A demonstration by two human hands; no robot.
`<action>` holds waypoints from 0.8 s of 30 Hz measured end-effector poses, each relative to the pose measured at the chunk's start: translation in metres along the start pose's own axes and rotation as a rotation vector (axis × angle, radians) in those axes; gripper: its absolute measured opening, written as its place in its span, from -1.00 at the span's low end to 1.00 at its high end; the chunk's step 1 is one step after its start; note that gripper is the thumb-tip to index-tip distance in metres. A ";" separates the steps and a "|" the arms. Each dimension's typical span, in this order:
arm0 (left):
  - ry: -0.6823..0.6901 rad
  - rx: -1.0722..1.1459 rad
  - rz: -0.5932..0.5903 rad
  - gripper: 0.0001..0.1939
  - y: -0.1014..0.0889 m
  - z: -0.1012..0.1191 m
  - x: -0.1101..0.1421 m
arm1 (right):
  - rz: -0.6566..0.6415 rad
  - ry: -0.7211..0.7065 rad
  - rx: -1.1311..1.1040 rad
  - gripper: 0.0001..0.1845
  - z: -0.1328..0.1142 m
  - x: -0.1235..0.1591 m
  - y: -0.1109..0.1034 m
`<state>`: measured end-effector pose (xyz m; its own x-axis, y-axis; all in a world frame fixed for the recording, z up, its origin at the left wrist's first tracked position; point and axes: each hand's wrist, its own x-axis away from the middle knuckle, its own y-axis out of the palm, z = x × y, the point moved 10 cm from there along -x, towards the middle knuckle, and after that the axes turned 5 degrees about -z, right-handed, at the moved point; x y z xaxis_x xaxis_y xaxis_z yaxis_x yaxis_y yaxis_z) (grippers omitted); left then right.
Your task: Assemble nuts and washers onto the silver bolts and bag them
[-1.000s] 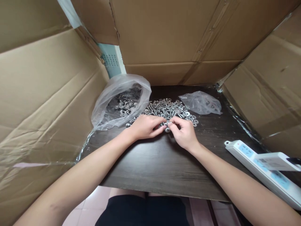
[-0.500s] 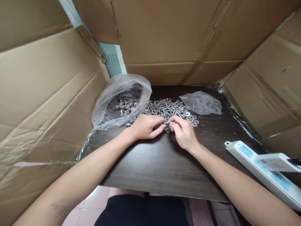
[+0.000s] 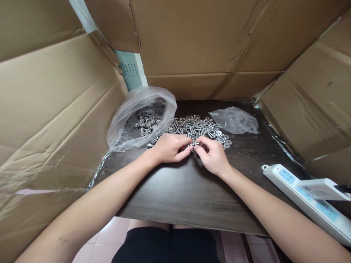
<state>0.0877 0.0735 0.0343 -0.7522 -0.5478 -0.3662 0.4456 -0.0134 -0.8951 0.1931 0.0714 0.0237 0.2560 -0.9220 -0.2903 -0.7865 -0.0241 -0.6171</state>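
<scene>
A small metal bolt (image 3: 195,144) lies sideways between my two hands, just in front of a heap of loose bolts and washers (image 3: 192,126). My left hand (image 3: 172,147) pinches one end of it between thumb and forefinger. With thumb and index fingertips, my right hand (image 3: 212,153) grips a small part around the bolt, perhaps a washer or nut; it is too small to tell. Flat washers (image 3: 227,143) lie at the heap's right edge, beside my right hand. My left fingers hide part of the bolt.
A clear plastic bag (image 3: 120,128) gapes at the left with assembled-looking bolts inside. Another crumpled plastic bag (image 3: 237,120) lies at the back right. A white power strip (image 3: 285,179) with a plugged-in adapter sits on the right. Cardboard walls (image 3: 192,40) surround the dark tabletop (image 3: 175,193).
My right fingertips have moved slightly left, from the bolt's free end onto its middle, close to my left fingertips. The left hand stays in place.
</scene>
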 end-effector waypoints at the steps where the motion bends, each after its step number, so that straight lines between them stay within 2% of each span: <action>1: 0.003 -0.004 -0.003 -0.70 0.000 0.001 0.000 | -0.001 0.002 -0.002 -0.86 0.000 0.000 0.000; 24: 0.036 -0.036 0.003 -0.71 -0.001 0.004 0.000 | 0.015 0.035 -0.036 -0.80 0.004 0.001 -0.002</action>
<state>0.0895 0.0700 0.0359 -0.7682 -0.5176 -0.3768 0.4302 0.0186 -0.9025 0.1976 0.0720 0.0219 0.2249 -0.9353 -0.2732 -0.8102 -0.0237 -0.5857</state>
